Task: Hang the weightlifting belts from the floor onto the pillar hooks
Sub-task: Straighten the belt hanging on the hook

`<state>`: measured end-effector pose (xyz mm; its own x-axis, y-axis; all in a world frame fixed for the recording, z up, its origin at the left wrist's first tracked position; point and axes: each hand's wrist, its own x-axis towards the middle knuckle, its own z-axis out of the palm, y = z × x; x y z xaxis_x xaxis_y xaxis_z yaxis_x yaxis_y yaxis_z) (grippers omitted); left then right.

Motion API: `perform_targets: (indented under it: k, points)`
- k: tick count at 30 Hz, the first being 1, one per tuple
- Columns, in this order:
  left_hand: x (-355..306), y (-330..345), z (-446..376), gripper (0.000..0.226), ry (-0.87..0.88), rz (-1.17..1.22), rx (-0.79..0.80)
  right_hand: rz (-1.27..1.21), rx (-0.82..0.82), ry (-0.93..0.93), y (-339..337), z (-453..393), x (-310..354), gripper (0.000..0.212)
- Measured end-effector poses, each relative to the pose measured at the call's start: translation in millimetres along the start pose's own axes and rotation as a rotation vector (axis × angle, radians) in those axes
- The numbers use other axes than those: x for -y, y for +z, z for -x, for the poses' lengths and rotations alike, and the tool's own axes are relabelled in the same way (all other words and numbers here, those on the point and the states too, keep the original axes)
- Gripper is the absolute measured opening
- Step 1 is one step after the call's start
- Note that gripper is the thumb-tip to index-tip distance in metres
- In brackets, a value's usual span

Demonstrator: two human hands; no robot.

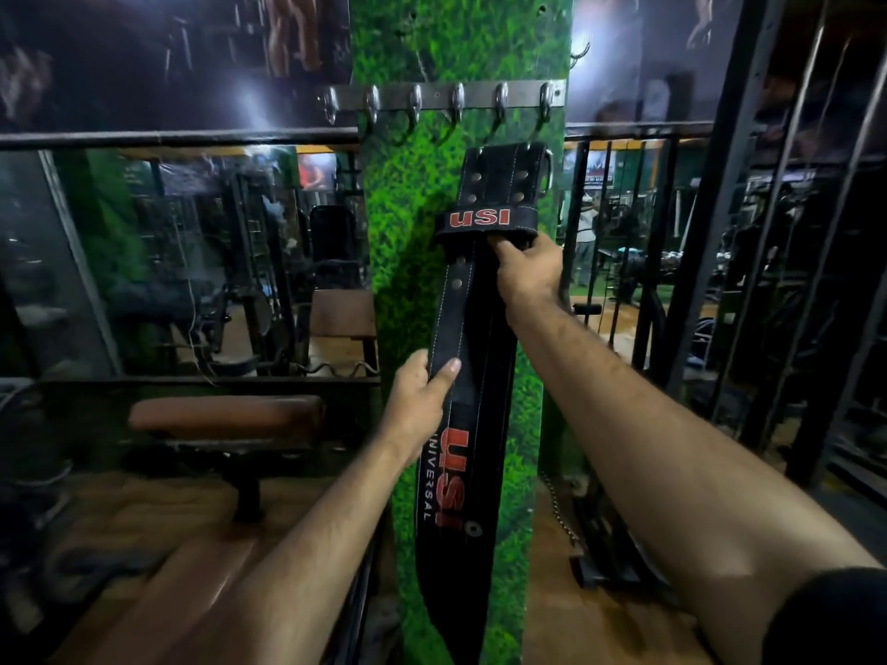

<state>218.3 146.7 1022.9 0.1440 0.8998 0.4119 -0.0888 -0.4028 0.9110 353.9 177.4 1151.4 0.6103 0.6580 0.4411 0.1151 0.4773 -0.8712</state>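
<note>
Black leather fills both hands: the right hand is curled round the upper part of the weightlifting belt, its fingers tucked under the keeper loop that carries red "USI" lettering, while the left hand pinches the belt's left edge lower down, thumb lying across the front face and fingers hidden behind. The belt hangs upright against the front of the pillar, which is covered in a green grass-like print; its top end, with rivets and a metal buckle at the right side, sits just under the rightmost hooks, though whether the buckle is actually caught on one cannot be told. Below the left hand the belt widens, showing "USI UNIVERSAL" running lengthwise, and its lower end drops out of the bottom of the view. Across the pillar above runs a metal hook rail with six hooks, the left ones bare. Another hook sticks out from the pillar's right edge higher up. Left of the pillar stand a brown padded bench and a mirror wall reflecting gym machines. To the right are dark metal frames, a chain hanging near the floor, and a brown floor.
</note>
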Motion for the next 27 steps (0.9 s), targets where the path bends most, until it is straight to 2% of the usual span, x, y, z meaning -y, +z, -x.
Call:
perform_targets:
  k: [2,5,7,9,10,11,13,14,17,18,23,25,27]
  points:
    - [18,-6,18,0.022,-0.080,-0.037,0.035,0.026,-0.026,-0.004,-3,-1,-5,0.014]
    - [31,-25,30,0.015,-0.186,-0.222,0.202,-0.072,-0.032,0.028,-8,-10,-7,0.012]
    - [13,-35,11,0.042,-0.225,-0.284,0.219,-0.169,0.021,0.065,-9,-15,-6,0.010]
    - [-10,-37,-24,0.082,-0.163,-0.186,0.139,-0.207,0.081,0.103,-5,-16,-7,0.014]
    - [-24,-33,-41,0.085,-0.136,-0.140,0.102,-0.218,0.097,0.106,-2,-15,-8,0.014]
    - [-43,-25,-48,0.068,-0.100,-0.080,0.083,-0.223,0.096,0.099,1,-13,-10,0.013]
    - [-57,-8,-51,0.018,-0.031,-0.034,0.079,-0.209,0.055,0.096,1,-9,-15,0.006]
    - [-50,-2,-46,0.009,-0.023,-0.005,0.074,-0.198,0.016,0.089,-1,-10,-20,0.008]
    - [-2,5,-16,0.009,-0.096,0.029,0.074,-0.171,-0.009,0.070,-13,-5,-38,0.008]
    - [15,5,-6,0.011,-0.117,0.022,0.071,-0.133,-0.014,0.067,-16,-2,-46,0.016]
    - [63,-9,38,0.033,-0.297,-0.032,0.108,-0.125,-0.056,0.103,-24,3,-66,0.029]
    - [78,-21,48,0.066,-0.387,-0.135,0.124,-0.118,-0.079,0.116,-27,-2,-63,0.026]
    - [86,-30,46,0.085,-0.408,-0.260,0.166,-0.152,-0.062,0.101,-28,-7,-60,0.024]
